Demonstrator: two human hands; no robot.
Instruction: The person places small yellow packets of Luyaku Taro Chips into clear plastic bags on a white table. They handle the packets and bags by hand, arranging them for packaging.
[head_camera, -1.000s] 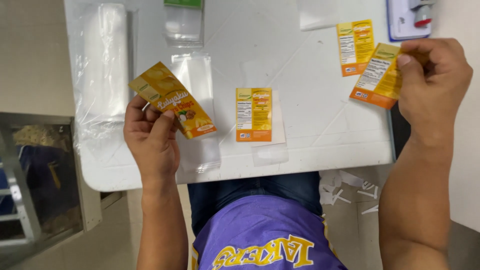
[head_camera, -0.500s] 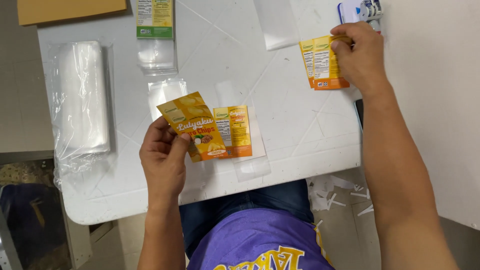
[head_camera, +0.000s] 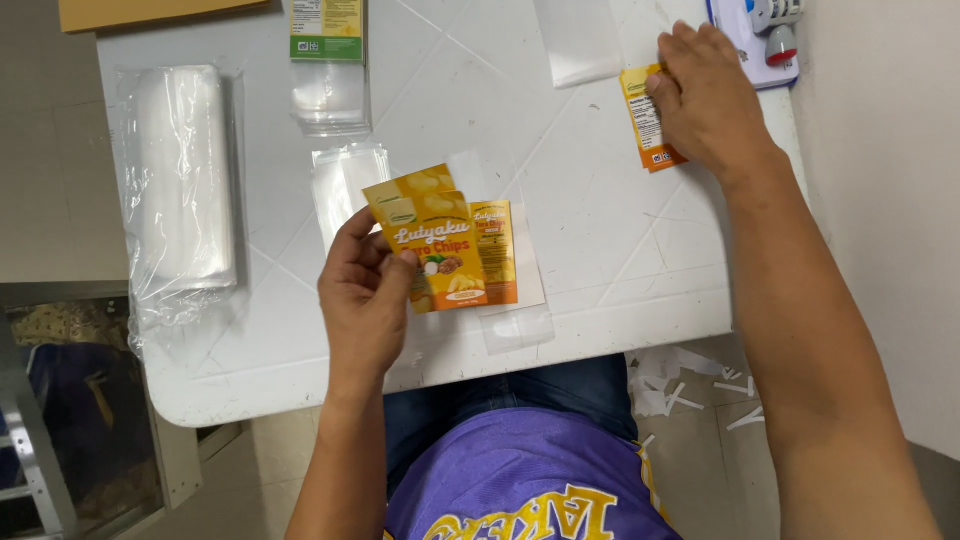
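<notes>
My left hand (head_camera: 365, 290) holds a small stack of yellow-orange printed snack labels (head_camera: 428, 238) by the lower left corner, just above the near part of the white table (head_camera: 600, 260). Another orange label (head_camera: 497, 252) lies flat under them on a clear bag. My right hand (head_camera: 708, 95) rests palm down at the far right of the table on a few orange labels (head_camera: 645, 125), fingers covering most of them.
A thick pack of clear plastic bags (head_camera: 180, 180) lies at the table's left. Loose clear bags (head_camera: 340, 180) and a bagged green-topped label (head_camera: 327, 45) sit at the top centre. A white and red device (head_camera: 770, 25) stands top right. Paper scraps (head_camera: 690, 390) litter the floor.
My right hand has carried its labels from mid-air down onto the table's far right and now lies flat on them. My left hand has turned its labels upright, printed face towards me.
</notes>
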